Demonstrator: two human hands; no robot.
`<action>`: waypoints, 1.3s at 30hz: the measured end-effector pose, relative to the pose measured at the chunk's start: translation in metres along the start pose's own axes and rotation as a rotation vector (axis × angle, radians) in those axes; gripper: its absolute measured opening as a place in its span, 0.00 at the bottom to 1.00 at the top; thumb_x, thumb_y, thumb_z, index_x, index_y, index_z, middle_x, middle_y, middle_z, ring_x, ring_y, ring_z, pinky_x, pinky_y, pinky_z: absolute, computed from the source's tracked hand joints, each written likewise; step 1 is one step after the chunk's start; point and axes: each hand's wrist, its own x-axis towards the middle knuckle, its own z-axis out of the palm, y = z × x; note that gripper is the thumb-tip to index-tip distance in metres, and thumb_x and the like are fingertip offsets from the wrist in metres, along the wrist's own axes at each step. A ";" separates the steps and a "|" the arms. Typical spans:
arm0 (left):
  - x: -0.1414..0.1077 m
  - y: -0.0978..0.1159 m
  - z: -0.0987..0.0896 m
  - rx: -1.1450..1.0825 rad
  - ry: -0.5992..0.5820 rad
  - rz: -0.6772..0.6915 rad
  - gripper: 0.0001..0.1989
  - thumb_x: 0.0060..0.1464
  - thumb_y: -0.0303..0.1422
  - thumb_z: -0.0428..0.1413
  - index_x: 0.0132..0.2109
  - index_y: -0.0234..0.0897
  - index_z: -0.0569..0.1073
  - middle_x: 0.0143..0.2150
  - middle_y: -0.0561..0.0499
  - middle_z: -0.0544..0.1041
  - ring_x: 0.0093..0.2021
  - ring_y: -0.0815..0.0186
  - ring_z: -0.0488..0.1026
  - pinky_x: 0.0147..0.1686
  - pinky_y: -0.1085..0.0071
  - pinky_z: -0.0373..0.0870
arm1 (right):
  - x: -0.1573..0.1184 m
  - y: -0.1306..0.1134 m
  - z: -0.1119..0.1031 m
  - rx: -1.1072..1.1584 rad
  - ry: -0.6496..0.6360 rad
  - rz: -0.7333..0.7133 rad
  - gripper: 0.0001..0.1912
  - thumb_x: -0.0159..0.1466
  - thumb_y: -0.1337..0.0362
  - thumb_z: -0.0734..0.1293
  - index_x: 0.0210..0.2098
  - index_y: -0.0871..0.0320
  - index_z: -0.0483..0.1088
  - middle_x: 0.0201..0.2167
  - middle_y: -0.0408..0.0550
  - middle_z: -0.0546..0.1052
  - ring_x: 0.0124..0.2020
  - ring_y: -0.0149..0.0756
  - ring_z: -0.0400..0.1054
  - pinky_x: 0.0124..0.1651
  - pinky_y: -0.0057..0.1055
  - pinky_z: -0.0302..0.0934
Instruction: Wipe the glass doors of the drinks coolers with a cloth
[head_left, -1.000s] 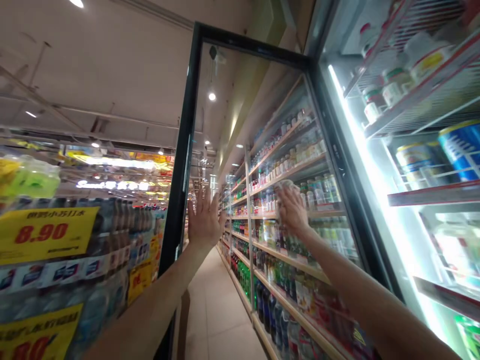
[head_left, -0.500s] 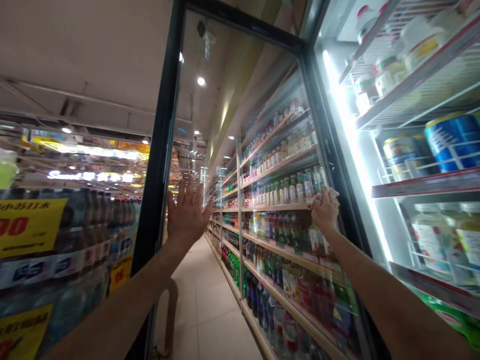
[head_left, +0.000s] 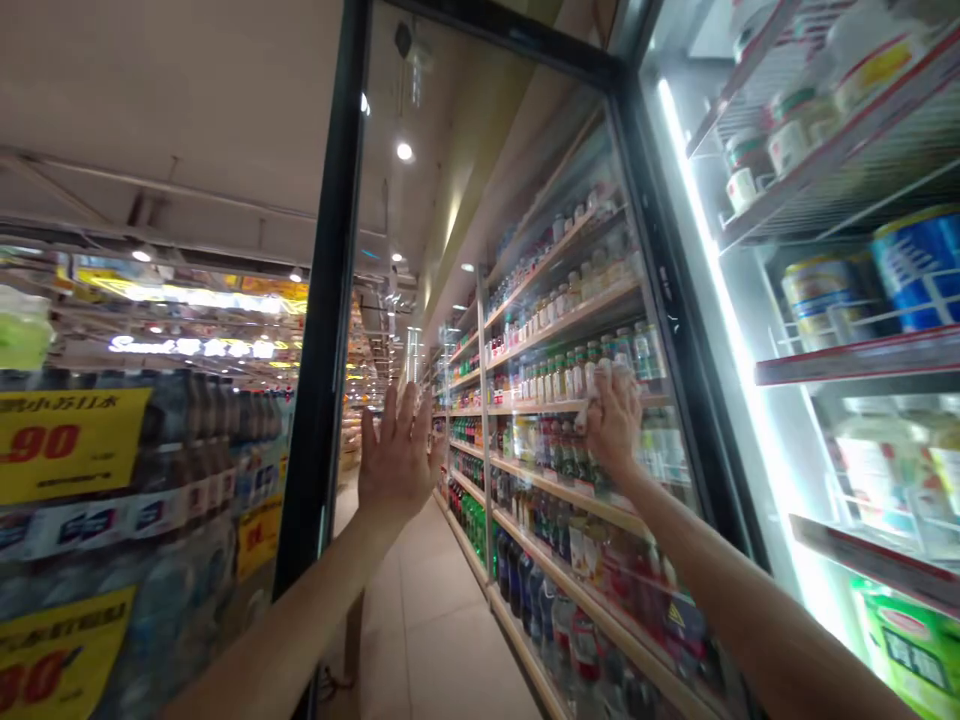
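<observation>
A glass door [head_left: 480, 130] in a dark frame [head_left: 319, 300] stands open in front of me. My left hand [head_left: 399, 455] is spread with fingers up at the left part of the pane, holding nothing. Over the pane's right half, my right hand [head_left: 615, 425] is closed on a crumpled white cloth [head_left: 616, 372], pressed to the glass at about the same height. Part of the cloth is hidden by the fingers. Shelves of bottles show through or in the glass.
Lit cooler shelves [head_left: 862, 365] with bottles and cans are on the right. At the left stand stacked bottles [head_left: 172, 500] with yellow price signs [head_left: 67, 445]. A tiled floor [head_left: 435, 610] runs beyond the door.
My right hand has moved left across the glass with the cloth, away from the right frame. My left hand appears slightly further right and lower. The view has shifted a little.
</observation>
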 end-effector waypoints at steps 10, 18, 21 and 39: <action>-0.019 0.008 -0.002 -0.054 -0.014 0.004 0.26 0.58 0.37 0.46 0.62 0.33 0.57 0.65 0.40 0.53 0.66 0.53 0.42 0.62 0.48 0.41 | -0.060 -0.020 -0.009 0.053 -0.161 -0.380 0.28 0.58 0.67 0.56 0.58 0.52 0.59 0.59 0.48 0.62 0.64 0.44 0.48 0.62 0.50 0.47; -0.033 0.012 0.002 -0.043 0.016 0.037 0.26 0.58 0.36 0.47 0.62 0.34 0.57 0.64 0.40 0.55 0.66 0.54 0.44 0.62 0.49 0.41 | -0.061 -0.021 -0.014 -0.002 -0.054 -0.088 0.28 0.59 0.67 0.54 0.59 0.57 0.57 0.61 0.53 0.59 0.64 0.48 0.45 0.60 0.54 0.48; -0.032 0.012 0.002 -0.052 0.011 0.030 0.25 0.58 0.37 0.46 0.61 0.35 0.57 0.64 0.41 0.55 0.66 0.54 0.44 0.62 0.49 0.42 | -0.087 -0.062 -0.022 0.104 -0.248 -0.508 0.27 0.58 0.67 0.56 0.58 0.54 0.60 0.60 0.48 0.62 0.66 0.45 0.41 0.62 0.50 0.46; -0.048 0.005 -0.004 -0.069 -0.015 0.094 0.31 0.58 0.37 0.47 0.65 0.35 0.48 0.64 0.40 0.55 0.66 0.57 0.45 0.62 0.52 0.41 | -0.028 -0.098 0.004 0.129 -0.220 -0.310 0.29 0.59 0.68 0.55 0.60 0.52 0.56 0.61 0.44 0.60 0.66 0.42 0.41 0.64 0.49 0.41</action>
